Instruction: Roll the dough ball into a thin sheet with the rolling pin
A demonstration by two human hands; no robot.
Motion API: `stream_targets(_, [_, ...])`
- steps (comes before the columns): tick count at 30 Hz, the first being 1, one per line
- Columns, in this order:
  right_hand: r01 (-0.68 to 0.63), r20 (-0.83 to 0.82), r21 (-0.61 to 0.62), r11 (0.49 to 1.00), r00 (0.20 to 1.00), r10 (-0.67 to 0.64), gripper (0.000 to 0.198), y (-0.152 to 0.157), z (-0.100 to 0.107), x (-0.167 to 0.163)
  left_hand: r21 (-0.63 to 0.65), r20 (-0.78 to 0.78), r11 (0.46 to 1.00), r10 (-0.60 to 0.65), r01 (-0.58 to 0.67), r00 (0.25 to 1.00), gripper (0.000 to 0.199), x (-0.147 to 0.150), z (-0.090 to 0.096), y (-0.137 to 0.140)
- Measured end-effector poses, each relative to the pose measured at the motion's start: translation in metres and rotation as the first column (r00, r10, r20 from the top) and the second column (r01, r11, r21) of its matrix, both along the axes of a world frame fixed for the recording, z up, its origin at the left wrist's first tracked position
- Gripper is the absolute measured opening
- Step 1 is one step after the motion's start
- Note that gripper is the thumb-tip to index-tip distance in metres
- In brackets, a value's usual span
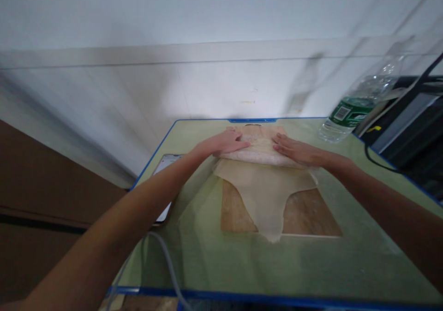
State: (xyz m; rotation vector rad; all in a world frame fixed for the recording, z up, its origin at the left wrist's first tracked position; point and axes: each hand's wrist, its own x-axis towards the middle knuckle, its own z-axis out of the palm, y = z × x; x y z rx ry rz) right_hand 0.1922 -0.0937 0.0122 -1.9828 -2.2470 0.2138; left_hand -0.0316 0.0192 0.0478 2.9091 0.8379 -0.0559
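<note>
A thin, pale dough sheet lies on a wooden cutting board, its near end narrowing to a tongue that hangs past the board's front edge. Toward the far side, part of the dough is gathered into a thick, floury roll. Whether a rolling pin is inside that roll is hidden. My left hand rests on the roll's left part with the thumb held apart and the fingers stretched. Flat on its right part lies my right hand, fingers extended.
A phone lies left of the board, partly behind my left forearm. A water bottle with a green label stands at the back right, near black equipment and cables. A white wall bounds the table's far edge. A cable crosses the front left.
</note>
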Motion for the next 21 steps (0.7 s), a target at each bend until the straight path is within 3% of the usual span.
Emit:
stream_targets(4, [-0.014, -0.04, -0.075, 0.997, 0.999, 0.011, 0.077, -0.004, 0.005, -0.007, -0.086, -0.072, 0.995, 0.036, -0.042, 0.997, 0.062, -0.007, 0.007, -0.012])
stream_targets(10, [-0.005, -0.04, -0.113, 0.994, 0.999, 0.001, 0.078, -0.013, 0.008, -0.012, -0.143, -0.036, 0.989, 0.033, -0.038, 0.999, 0.071, -0.015, 0.006, -0.024])
stream_targets(17, [0.12, 0.002, -0.187, 0.975, 0.993, -0.121, 0.083, -0.026, 0.02, -0.03, -0.141, -0.022, 0.99, 0.009, -0.012, 1.0, 0.069, -0.021, 0.006, -0.035])
stream_targets(21, [0.095, 0.001, -0.151, 0.984, 0.995, -0.096, 0.076, -0.028, 0.019, -0.029, -0.123, 0.004, 0.992, -0.008, 0.008, 1.0, 0.07, -0.022, 0.006, -0.039])
